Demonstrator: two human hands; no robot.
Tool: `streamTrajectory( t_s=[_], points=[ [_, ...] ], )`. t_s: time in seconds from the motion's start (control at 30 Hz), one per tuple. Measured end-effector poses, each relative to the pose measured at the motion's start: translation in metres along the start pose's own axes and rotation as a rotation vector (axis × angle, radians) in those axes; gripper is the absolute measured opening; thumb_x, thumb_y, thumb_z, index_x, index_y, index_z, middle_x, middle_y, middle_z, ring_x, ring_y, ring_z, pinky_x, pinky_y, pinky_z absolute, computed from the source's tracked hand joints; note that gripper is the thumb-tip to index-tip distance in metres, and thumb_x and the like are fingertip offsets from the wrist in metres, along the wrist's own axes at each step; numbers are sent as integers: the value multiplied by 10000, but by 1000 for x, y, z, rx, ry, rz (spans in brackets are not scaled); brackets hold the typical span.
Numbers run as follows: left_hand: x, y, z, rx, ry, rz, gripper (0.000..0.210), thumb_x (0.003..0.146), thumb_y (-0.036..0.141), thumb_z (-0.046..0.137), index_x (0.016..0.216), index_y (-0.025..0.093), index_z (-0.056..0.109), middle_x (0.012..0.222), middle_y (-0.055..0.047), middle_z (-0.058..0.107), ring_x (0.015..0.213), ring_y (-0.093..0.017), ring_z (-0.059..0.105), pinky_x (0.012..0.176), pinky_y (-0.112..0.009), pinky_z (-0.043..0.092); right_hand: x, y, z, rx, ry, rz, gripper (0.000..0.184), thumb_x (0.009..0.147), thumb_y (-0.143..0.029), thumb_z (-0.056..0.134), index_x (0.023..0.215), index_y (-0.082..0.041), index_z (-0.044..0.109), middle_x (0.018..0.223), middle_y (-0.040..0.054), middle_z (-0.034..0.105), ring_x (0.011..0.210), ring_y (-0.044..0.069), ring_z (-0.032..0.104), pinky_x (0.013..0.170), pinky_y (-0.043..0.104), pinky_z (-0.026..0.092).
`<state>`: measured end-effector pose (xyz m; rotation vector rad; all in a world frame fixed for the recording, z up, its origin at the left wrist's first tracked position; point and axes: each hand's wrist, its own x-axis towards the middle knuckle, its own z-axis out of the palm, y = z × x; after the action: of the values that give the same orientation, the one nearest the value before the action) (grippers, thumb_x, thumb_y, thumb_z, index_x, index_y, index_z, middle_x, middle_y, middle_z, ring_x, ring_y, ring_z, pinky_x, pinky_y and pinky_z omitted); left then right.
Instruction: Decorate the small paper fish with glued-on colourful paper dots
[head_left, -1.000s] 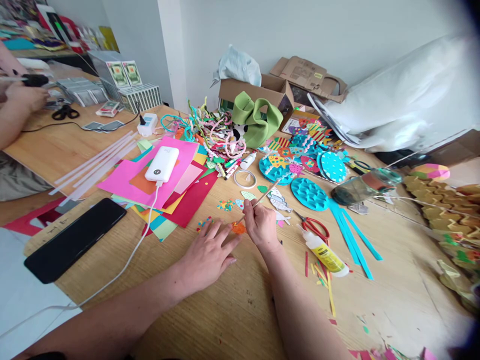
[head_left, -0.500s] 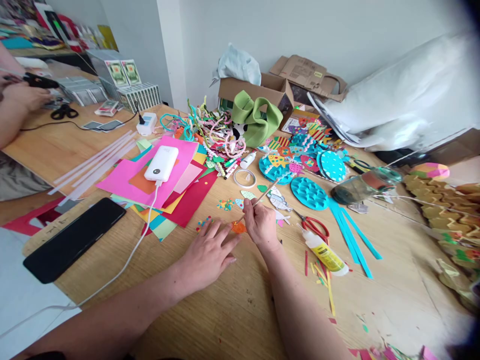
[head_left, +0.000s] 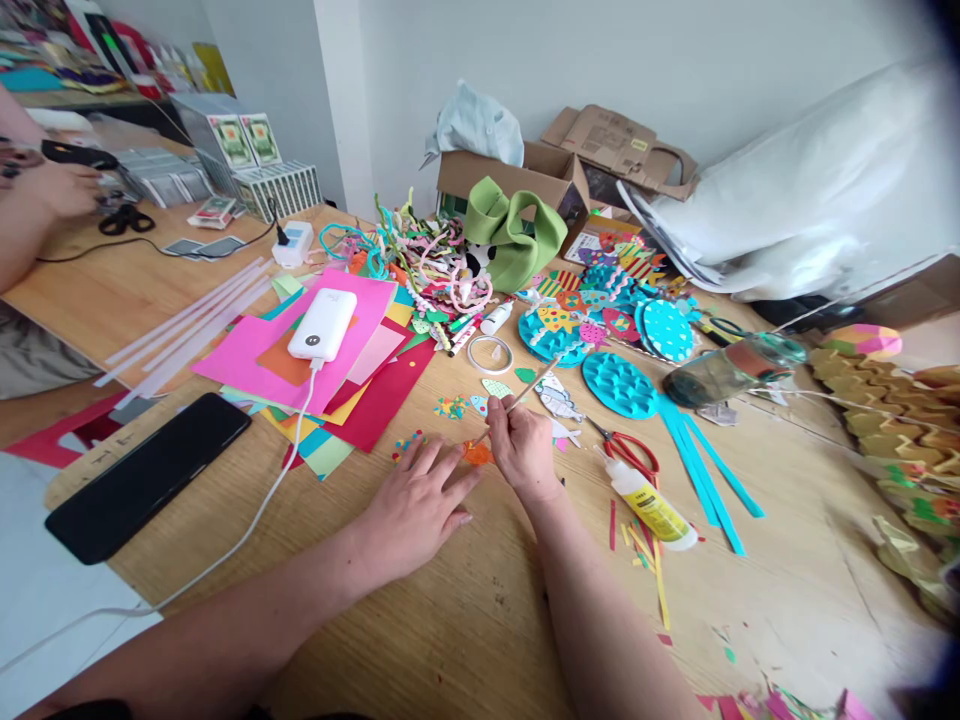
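Wooden table (head_left: 480,610), stick (head_left: 535,381) in right hand (head_left: 520,452), orange cutout (head_left: 478,455)

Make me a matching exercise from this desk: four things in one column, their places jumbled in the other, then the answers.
Things:
1. thin stick
2. power bank
3. orange cutout
4. yellow-labelled bottle

Places:
A. next to the red-handled scissors
B. gripped in the right hand
C. at the fingertips of the left hand
D. on top of the coloured sheets

Pairs: 1-B, 2-D, 3-C, 4-A
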<state>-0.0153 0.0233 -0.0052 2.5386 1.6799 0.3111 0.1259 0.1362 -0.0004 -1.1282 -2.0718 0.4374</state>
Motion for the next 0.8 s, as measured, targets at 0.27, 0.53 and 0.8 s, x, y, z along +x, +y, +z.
streamTrajectory(
  t_s=[0.27, 0.53, 0.8],
  points=[
    [-1, 0, 1, 3, 2, 1, 478, 907, 423, 561, 1350, 258, 488, 1392, -91, 491, 1291, -312, 388, 1093, -527, 277, 0, 0, 0, 3, -9, 6, 381, 971, -376, 341, 632, -229, 437, 538, 27, 581, 472, 142, 561, 493, 260, 368],
    [0, 0, 1, -8, 10, 1, 475, 910, 421, 555, 1350, 257, 487, 1390, -94, 495, 1295, -308, 389, 1099, -537, 267, 0, 0, -1, 3, -1, 8, 388, 974, -387, 341, 637, -227, 448, 535, 22, 579, 469, 139, 553, 497, 261, 369],
    [-1, -1, 2, -20, -1, 1, 480, 912, 425, 549, 1357, 259, 480, 1392, -85, 487, 1296, -317, 379, 1107, -536, 262, 0, 0, -2, 10, 4, 9, 389, 972, -395, 342, 627, -235, 422, 526, 21, 572, 467, 144, 560, 497, 261, 364]
  ],
)
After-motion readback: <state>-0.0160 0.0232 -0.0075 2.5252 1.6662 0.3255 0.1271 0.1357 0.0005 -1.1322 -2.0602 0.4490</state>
